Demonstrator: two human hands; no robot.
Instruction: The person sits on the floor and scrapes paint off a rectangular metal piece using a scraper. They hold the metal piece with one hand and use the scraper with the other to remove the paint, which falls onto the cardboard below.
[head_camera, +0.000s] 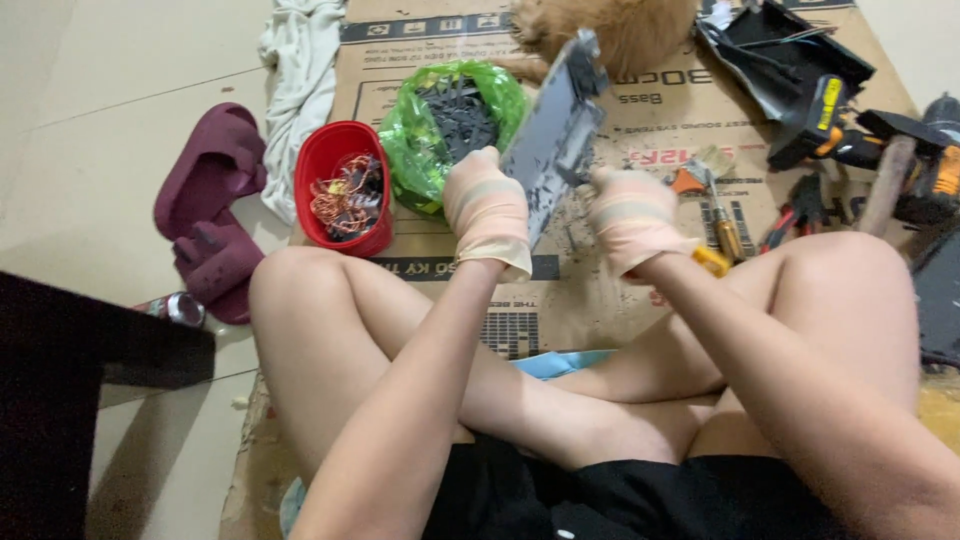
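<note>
Grey rectangular circuit board panel (556, 130) is standing tilted on edge over the brown printed cardboard sheet (610, 290). Gloved left hand (487, 208) is clasping its lower left edge; gloved right hand (630, 218) is closing on something at its right, exact grasp unclear. Left of the grip are sitting a green plastic bag of dark parts (452, 125) and a red plastic tub of wires (345, 185).

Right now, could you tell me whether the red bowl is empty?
No, the red bowl holds a tangle of copper-coloured wire, beside the green bag.

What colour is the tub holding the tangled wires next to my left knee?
Red, seen in the head view: the tub beside the green bag.
</note>
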